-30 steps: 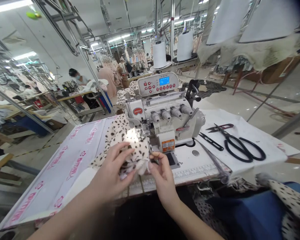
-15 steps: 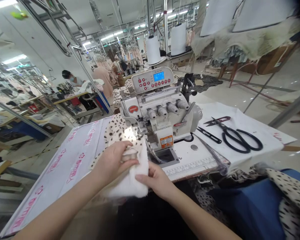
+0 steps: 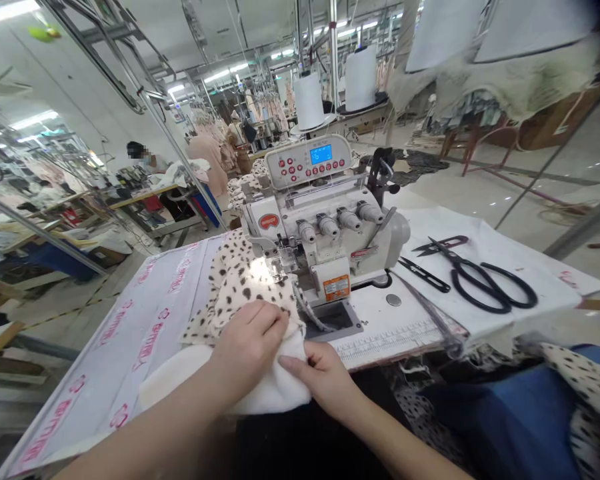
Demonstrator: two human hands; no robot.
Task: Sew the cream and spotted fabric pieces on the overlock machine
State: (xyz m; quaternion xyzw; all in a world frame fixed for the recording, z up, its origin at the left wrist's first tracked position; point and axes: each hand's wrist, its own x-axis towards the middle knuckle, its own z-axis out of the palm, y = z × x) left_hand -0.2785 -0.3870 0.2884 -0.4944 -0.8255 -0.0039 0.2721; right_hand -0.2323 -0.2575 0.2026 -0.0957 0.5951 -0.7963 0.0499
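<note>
A piece of spotted fleece fabric (image 3: 245,287), cream with dark spots and a plain white reverse, lies under the lit needle area of the overlock sewing machine (image 3: 325,233). My left hand (image 3: 253,343) is closed on the fabric in front of the presser foot, fingers bunched over its spotted side. To its right, my right hand (image 3: 325,377) pinches the white edge between thumb and fingers. White fabric hangs over the table's front edge between and below both hands. The fingertips of my right hand are partly hidden by the cloth.
Large black-handled scissors (image 3: 495,283), thread snips (image 3: 425,275) and a second pair of snips (image 3: 443,245) lie on white sheeting at the right. White thread cones (image 3: 310,100) stand behind the machine. Spotted and blue cloth (image 3: 510,407) hangs at lower right. A person (image 3: 147,160) sits at far left.
My left hand has turned over and closed further on the cloth. The spotted side now faces up near the needle, and white fabric spreads out to the left. My right hand keeps its pinch.
</note>
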